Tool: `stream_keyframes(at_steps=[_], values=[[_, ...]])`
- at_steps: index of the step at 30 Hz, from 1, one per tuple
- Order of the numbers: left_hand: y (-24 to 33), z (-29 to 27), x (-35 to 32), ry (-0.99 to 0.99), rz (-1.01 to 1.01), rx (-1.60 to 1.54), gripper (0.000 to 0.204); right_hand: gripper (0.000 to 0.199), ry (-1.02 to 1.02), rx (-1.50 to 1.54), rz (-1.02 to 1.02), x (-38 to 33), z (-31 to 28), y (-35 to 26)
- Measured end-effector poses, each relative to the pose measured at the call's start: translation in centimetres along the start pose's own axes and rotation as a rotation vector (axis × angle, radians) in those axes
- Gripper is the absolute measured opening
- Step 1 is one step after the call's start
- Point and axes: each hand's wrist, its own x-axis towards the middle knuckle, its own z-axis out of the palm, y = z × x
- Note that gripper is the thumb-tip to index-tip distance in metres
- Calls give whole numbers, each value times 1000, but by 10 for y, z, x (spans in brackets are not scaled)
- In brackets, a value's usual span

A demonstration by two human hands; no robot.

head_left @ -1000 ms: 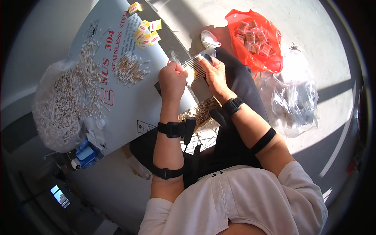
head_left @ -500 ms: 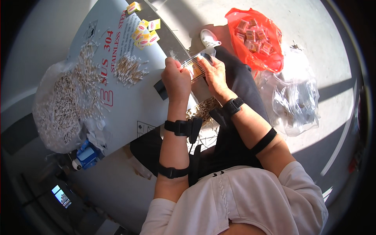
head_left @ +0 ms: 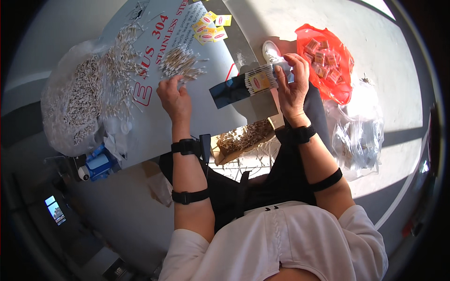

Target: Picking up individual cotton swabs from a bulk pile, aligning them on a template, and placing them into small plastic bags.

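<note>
Swab row (head_left: 263, 71) with a yellow card (head_left: 258, 84) lies over a dark strip (head_left: 226, 93), the right hand (head_left: 293, 90) half-curled at the row's end; the left hand (head_left: 176, 97), fingers narrowed, meets the loose swab pile (head_left: 180, 63). Whether either grips, I cannot tell.

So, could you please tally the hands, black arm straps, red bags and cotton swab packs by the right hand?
Hands (left hand, right hand): 2
Black arm straps: 4
Red bag: 1
Cotton swab pack: 1
Total: 8
</note>
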Motion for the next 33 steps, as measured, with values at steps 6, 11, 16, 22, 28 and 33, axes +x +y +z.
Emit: stream_keyframes(at_steps=[6,11,16,22,28,33], values=[[-6,5,7,-106,64,-73,23,11,-436,170,134,-18,30,-41],[8,11,-27,-54,18,-199,17,16,-655,47,115,-23,57,-50],[22,8,-42,-77,3,-259,16,20,-631,-132,-45,-22,85,-52],[-8,9,-19,-30,-68,-288,35,12,-795,-242,-149,-27,88,-51],[-24,13,26,-141,25,-56,36,5,-789,-176,-202,-41,80,-50],[-30,16,26,-177,45,-107,21,8,-783,-118,-222,-40,78,-49]])
